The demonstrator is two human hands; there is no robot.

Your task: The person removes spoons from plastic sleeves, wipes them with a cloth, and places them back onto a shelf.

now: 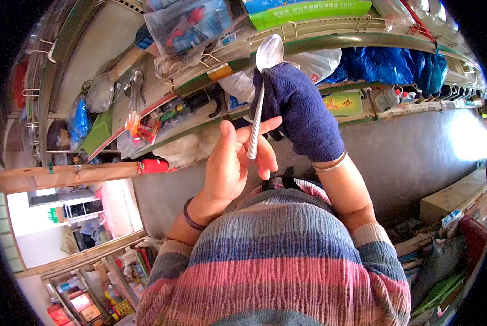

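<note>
A metal spoon (269, 51) is upright in the middle of the head view, bowl at the top and twisted handle pointing down. My left hand (230, 160), bare, is at the lower part of the handle. Its thumb points up, the index finger stretches across at the handle, and the other fingers curl beside the handle's end. Navy fabric (314, 117) covers my right hand (295, 103) down to the wrist, like a mitt or wrapped cloth. That covered hand lies right behind the spoon's neck, touching or very close to it. Its fingers are hidden.
Shelves (330, 41) with wire hooks curve across the top, carrying plastic bags, a green-and-blue box (308, 16) and blue plastic wrapping (390, 68). Grey floor (406, 141) lies to the right, near a cardboard box (452, 193). A doorway (75, 217) opens at the left.
</note>
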